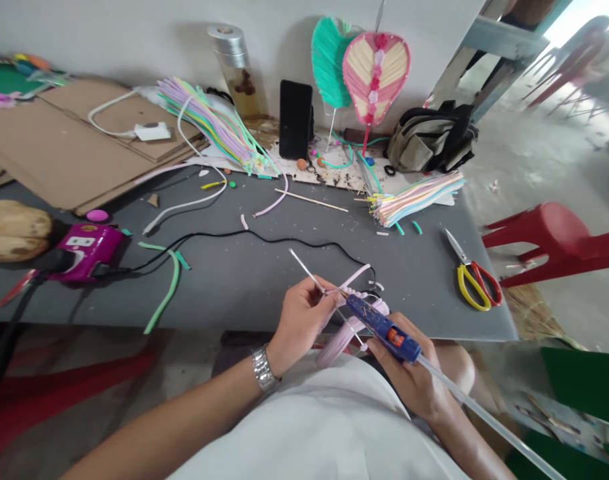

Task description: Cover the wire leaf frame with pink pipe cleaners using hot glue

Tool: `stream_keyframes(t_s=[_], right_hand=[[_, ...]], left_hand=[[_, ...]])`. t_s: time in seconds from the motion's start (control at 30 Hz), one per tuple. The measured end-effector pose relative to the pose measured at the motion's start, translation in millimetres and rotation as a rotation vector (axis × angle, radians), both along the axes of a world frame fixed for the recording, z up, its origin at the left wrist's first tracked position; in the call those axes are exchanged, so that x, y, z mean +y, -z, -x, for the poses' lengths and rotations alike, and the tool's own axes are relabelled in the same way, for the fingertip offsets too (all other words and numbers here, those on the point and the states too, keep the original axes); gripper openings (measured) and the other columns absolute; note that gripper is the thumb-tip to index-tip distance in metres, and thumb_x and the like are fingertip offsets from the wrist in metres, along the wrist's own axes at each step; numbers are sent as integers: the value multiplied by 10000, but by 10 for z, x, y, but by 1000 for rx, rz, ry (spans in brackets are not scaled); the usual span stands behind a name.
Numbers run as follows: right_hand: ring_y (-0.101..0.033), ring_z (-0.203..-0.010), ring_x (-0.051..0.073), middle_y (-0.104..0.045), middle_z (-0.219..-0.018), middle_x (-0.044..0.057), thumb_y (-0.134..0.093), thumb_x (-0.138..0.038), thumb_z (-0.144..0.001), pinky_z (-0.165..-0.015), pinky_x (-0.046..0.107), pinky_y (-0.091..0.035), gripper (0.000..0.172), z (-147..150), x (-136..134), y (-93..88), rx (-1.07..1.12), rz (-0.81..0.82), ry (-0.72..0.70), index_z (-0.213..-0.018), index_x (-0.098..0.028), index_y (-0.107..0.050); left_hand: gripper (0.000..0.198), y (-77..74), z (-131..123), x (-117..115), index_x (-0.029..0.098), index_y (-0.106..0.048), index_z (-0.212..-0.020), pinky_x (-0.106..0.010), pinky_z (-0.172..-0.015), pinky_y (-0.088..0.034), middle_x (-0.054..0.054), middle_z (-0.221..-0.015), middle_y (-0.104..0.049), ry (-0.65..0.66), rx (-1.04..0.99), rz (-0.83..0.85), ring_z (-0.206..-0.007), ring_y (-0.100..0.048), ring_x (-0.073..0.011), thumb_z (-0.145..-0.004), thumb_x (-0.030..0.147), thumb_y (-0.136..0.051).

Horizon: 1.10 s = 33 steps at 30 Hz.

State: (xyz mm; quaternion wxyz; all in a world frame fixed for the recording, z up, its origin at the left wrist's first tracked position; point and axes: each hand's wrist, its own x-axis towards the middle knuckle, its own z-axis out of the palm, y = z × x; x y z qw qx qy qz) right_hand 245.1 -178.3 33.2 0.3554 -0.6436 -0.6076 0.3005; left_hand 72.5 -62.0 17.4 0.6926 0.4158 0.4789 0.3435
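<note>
My left hand, with a silver watch on its wrist, is closed in a pinch near the table's front edge. It grips a thin pale rod together with pale pink, fuzzy-looking strips, which hang below and to the right. In my right hand is a blue glue gun with an orange part on its side. A long clear glue stick runs out of its back end. The gun's nozzle points at the strips beside my left fingertips; whether it touches them cannot be told.
Red-and-yellow scissors lie right. A black cord crosses the grey table from a magenta socket block. Behind are strip bundles, a phone, a bottle, a heart-shaped fan, cardboard and a pouch.
</note>
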Motion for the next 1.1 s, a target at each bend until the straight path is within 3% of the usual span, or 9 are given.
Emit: stream_keyframes(t_s=[0.4,1.1], right_hand=[[-581,-695,147,-601,-798,13,-586,-326,-1019,-637,276,-468,204,-12,-9,-58,-28,29,46,-846,-219,-585],[-582,-694,150,-613,-804,12,-590,-330,-1016,-632,273,-477,179,-8,-8,-54,-17,29,30,-871,-226,-604]], left_hand=[[208,20,-12,8,168,-674,-749,-212,-455,-304,57,-511,-542,10,13,-8,-453,-393,-71,-748,346,-783],[189,-4,-18,6,170,-669,-724,-210,-456,-308,53,-523,-540,8,25,0,-459,-394,-72,-729,319,-785]])
